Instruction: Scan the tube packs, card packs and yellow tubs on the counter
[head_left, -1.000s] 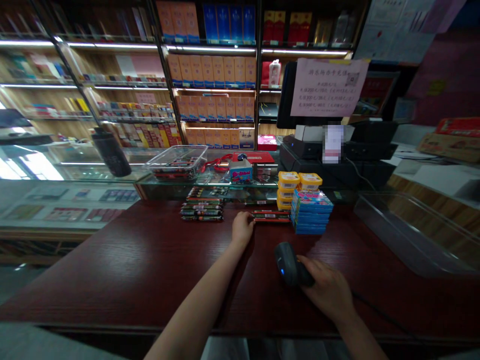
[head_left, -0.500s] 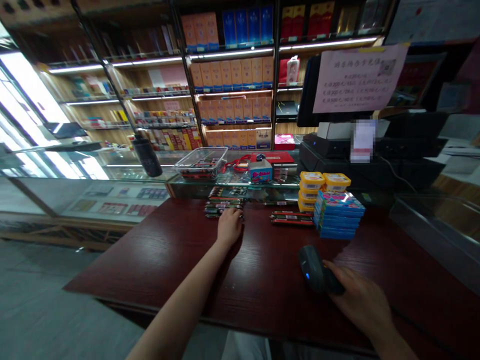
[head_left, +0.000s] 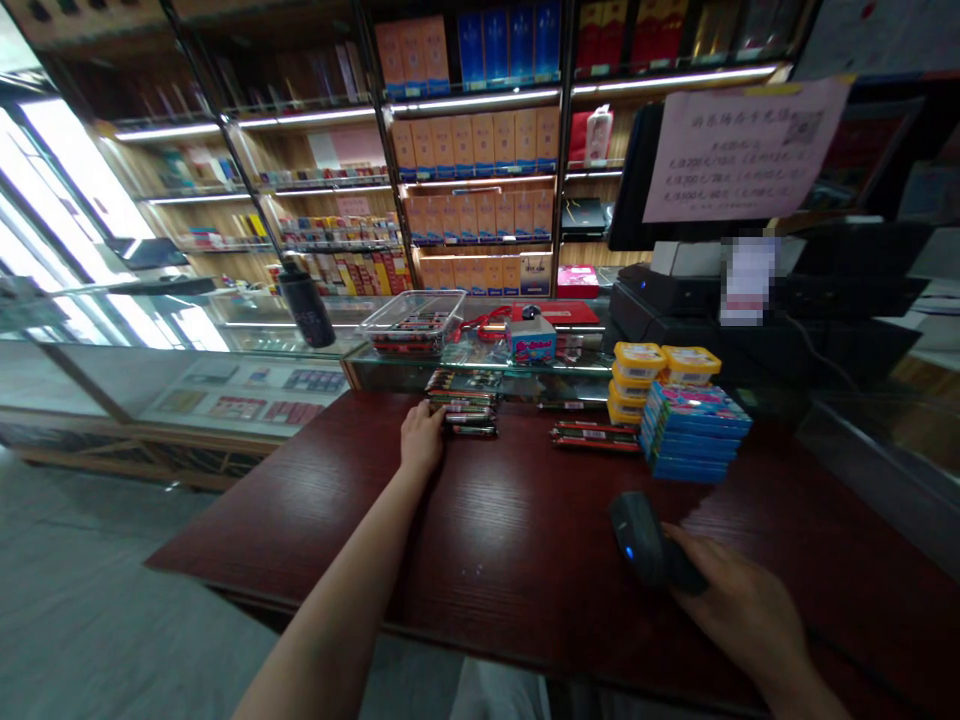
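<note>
Two hands over the desk (head_left: 517, 545): left hand (head_left: 421, 438) has slid leftward onto the stack of packs (head_left: 466, 406) by the far edge, its grip unclear; right hand (head_left: 739, 612) still wraps the scanner (head_left: 643, 538).

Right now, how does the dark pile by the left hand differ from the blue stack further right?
The dark pile is low and askew; the blue stack is taller and neater. The dark pile is black with mixed colours; the blue stack is blue with a pink top. The left hand touches the dark pile; the blue stack is untouched, the right hand holding a scanner. Both sit on the red-brown counter.
</note>
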